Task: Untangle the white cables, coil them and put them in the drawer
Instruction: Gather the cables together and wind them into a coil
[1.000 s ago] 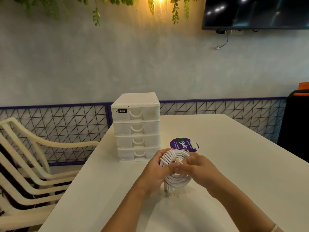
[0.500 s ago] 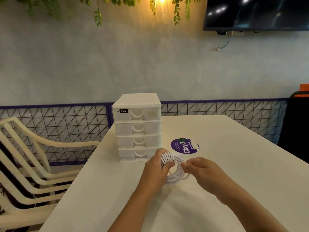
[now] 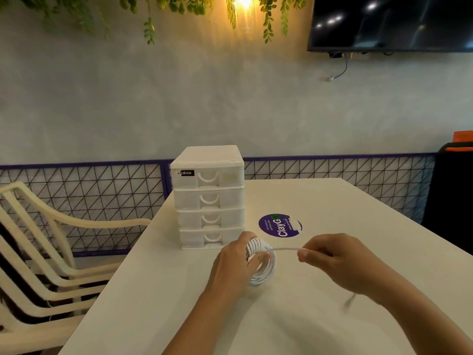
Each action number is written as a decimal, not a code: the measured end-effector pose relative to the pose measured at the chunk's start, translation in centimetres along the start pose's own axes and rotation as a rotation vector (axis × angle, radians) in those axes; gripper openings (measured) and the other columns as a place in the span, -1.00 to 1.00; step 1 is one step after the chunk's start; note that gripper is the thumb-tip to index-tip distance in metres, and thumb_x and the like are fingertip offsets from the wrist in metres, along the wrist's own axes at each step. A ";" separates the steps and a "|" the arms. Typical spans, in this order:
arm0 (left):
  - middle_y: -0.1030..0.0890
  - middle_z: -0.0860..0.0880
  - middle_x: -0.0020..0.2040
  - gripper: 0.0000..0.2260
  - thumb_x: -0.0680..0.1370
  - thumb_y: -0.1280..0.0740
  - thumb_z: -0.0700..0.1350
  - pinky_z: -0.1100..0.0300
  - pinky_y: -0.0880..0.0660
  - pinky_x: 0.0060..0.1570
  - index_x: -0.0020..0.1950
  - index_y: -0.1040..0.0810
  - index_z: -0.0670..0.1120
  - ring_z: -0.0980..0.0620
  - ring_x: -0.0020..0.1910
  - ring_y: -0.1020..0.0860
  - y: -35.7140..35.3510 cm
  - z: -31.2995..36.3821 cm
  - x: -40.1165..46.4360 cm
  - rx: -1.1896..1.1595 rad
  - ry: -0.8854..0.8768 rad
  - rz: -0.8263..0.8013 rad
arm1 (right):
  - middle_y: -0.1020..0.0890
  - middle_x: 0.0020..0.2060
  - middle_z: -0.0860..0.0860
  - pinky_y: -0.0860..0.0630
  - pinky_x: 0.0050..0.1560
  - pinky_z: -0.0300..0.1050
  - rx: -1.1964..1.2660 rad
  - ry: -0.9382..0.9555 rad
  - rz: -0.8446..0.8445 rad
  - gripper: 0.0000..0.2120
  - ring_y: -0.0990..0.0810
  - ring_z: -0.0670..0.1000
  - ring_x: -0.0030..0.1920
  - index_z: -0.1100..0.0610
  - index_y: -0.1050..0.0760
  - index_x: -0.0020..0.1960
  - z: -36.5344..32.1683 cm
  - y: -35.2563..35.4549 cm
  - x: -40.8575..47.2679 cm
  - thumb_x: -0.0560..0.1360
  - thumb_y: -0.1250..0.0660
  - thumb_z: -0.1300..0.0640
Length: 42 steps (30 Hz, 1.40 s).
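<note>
A coil of white cable [image 3: 265, 267] stands on edge just above the white table [image 3: 332, 201]. My left hand [image 3: 234, 267] grips the coil with the thumb through its loop. My right hand [image 3: 332, 257] pinches the cable's free end, and a straight length runs taut from the coil to those fingers. A blurred tail of cable [image 3: 349, 301] hangs below my right wrist. The white four-drawer unit [image 3: 208, 198] stands just behind the coil, all its drawers closed.
A round purple ClayGo sticker [image 3: 280, 224] lies on the table right of the drawer unit. Stacked cream plastic chairs [image 3: 38, 252] stand left of the table. A wire-mesh railing [image 3: 102, 190] runs along the wall behind.
My right hand has moved right, away from the coil, drawing a length of cable out straight. The left hand keeps its grip on the coil, which sits lower and more on edge.
</note>
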State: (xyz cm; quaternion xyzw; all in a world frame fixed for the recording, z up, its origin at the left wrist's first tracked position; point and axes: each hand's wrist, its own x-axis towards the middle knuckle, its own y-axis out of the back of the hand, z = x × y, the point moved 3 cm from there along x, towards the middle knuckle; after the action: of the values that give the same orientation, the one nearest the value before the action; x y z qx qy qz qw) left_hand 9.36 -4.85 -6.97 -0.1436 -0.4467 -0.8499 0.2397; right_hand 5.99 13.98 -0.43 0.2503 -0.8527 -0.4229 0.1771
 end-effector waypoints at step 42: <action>-0.51 0.09 -0.30 -0.90 0.45 -0.41 -0.07 0.34 -0.42 -0.32 -0.11 -0.50 0.07 0.12 -0.36 -0.42 0.3 0.4 0.5 -0.686 0.165 -0.043 | -0.66 -0.27 0.15 -0.60 -0.27 -0.16 1.269 -0.094 -0.235 -0.82 -0.66 0.04 -0.31 0.42 -0.49 0.00 3.2 -9.2 5.7 0.42 -0.22 0.49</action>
State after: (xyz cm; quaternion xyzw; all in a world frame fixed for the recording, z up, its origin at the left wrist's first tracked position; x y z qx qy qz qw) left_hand 9.08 -4.78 -6.26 -0.1372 -0.1171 -0.9642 0.1946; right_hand 2.31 7.98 -9.24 0.3791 -0.9108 0.1363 -0.0904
